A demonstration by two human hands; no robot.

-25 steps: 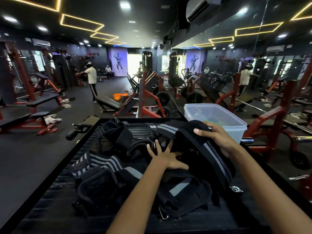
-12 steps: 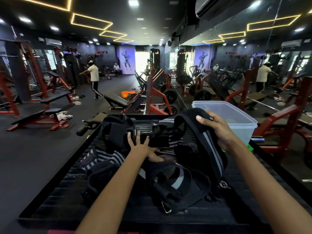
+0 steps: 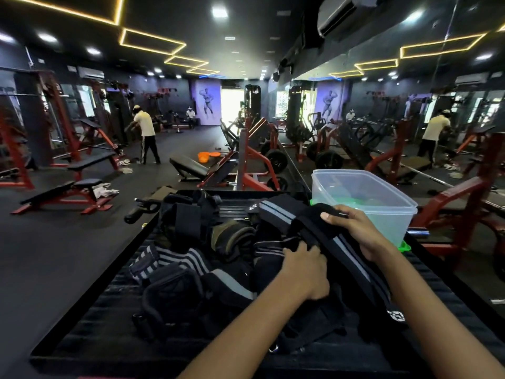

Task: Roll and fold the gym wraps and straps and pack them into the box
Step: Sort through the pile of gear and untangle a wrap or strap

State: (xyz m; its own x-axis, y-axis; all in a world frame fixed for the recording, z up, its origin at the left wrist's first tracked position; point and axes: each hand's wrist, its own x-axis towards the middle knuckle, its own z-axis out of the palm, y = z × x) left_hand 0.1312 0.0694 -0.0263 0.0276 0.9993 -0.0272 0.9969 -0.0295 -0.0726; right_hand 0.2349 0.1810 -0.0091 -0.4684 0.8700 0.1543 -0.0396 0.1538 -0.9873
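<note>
A heap of black gym wraps and straps [image 3: 207, 258] with grey and white stripes lies on a black ribbed platform [image 3: 109, 329]. My right hand [image 3: 355, 231] grips a long black strap with a grey stripe [image 3: 341, 253], lifted above the heap. My left hand [image 3: 306, 272] is curled round the same strap's lower part, its fingertips buried in the fabric. A clear plastic box [image 3: 382, 214] without a lid stands at the platform's far right corner, just behind my right hand.
A black handle bar [image 3: 139, 210] sticks out at the platform's far left corner. Red and black benches [image 3: 68, 192] and weight machines [image 3: 254, 162] fill the gym floor. A person [image 3: 144, 138] stands far left. A mirror wall runs along the right.
My left hand, spread open on the heap's middle before, has moved right and curled round the strap under my right hand. My right hand keeps its grip on the strap.
</note>
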